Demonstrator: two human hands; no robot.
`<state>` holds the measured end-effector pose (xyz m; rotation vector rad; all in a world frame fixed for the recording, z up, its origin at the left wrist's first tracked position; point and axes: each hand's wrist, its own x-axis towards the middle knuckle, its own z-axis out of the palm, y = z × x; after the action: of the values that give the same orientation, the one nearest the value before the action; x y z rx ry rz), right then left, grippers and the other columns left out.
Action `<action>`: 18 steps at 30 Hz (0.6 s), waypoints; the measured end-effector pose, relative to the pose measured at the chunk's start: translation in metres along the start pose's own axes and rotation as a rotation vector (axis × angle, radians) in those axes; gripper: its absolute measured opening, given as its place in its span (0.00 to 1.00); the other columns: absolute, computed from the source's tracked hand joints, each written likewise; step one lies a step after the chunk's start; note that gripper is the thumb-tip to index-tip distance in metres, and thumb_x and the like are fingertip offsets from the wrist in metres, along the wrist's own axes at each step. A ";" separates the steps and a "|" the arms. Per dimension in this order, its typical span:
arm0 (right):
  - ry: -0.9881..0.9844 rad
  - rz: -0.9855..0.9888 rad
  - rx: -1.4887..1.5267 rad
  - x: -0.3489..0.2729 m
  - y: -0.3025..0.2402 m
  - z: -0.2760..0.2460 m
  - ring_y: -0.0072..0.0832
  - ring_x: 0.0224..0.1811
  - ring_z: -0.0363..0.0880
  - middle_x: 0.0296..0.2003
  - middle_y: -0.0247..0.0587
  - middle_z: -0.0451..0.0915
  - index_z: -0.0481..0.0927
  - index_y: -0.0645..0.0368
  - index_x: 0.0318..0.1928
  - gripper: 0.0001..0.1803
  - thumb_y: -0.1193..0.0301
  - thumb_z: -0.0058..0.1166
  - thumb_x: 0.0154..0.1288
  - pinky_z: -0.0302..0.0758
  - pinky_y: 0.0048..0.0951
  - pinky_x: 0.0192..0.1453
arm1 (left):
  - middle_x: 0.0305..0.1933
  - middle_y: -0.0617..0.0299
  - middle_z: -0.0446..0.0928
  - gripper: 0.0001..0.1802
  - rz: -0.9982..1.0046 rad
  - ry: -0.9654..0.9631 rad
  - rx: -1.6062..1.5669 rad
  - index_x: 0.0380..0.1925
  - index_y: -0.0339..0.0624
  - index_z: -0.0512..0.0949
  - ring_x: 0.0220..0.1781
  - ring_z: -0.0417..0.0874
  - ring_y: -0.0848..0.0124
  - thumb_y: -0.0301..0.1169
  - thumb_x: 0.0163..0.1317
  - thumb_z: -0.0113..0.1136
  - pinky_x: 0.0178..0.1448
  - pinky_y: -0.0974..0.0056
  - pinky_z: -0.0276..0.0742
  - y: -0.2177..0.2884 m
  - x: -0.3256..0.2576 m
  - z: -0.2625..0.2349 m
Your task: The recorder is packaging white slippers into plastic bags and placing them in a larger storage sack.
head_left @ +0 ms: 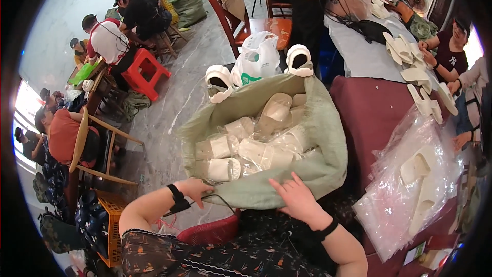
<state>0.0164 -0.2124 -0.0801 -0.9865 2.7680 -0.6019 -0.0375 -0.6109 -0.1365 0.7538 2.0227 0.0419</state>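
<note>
Left hand [195, 191]: fingers bent at green sack's [328, 146] near rim, grip uncertain. Right hand [297, 199]: fingers spread against near wall. Sack, just beyond: bagged cream slippers [224, 170] inside; likely limp, weighty, contents slick; best held by rim. Right, close: maroon-covered table [353, 123] edge. Left: grey floor [159, 138], room. Far: chair [277, 26].

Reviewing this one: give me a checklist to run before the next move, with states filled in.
1. Sack mouth open: ok, pale slippers show inside.
2. Hands clear of the sack: not ok, left hand and right hand are at its near edge.
3. Every slipper inside wrapped: cannot tell, they overlap.
4. Maroon table clear of slippers: not ok, some lie there.
5. Sack's bottom supported: cannot tell, hidden.
</note>
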 end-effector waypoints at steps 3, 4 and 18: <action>-0.108 0.033 0.119 -0.010 0.019 0.033 0.42 0.46 0.79 0.38 0.41 0.81 0.82 0.55 0.46 0.20 0.75 0.59 0.48 0.71 0.46 0.59 | 0.46 0.47 0.81 0.29 -0.027 0.114 0.146 0.54 0.44 0.79 0.52 0.79 0.45 0.37 0.49 0.68 0.58 0.49 0.73 -0.030 0.004 0.042; -0.113 0.031 0.119 -0.011 0.017 0.029 0.42 0.46 0.79 0.38 0.41 0.81 0.82 0.55 0.46 0.20 0.75 0.59 0.48 0.71 0.46 0.59 | 0.44 0.48 0.82 0.22 0.013 0.452 0.037 0.47 0.43 0.80 0.50 0.80 0.46 0.32 0.48 0.64 0.55 0.50 0.74 -0.034 0.000 0.038; 1.332 0.493 1.078 -0.098 0.018 -0.061 0.19 0.39 0.75 0.36 0.31 0.78 0.78 0.61 0.43 0.10 0.78 0.43 0.65 0.73 0.22 0.45 | 0.36 0.50 0.78 0.17 0.475 1.122 -0.104 0.39 0.38 0.77 0.40 0.80 0.47 0.21 0.44 0.57 0.39 0.51 0.75 0.144 -0.051 -0.120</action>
<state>0.0661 -0.1176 -0.0323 0.5533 2.3294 -2.8691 -0.0428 -0.4899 0.0152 1.3010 2.7538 1.0358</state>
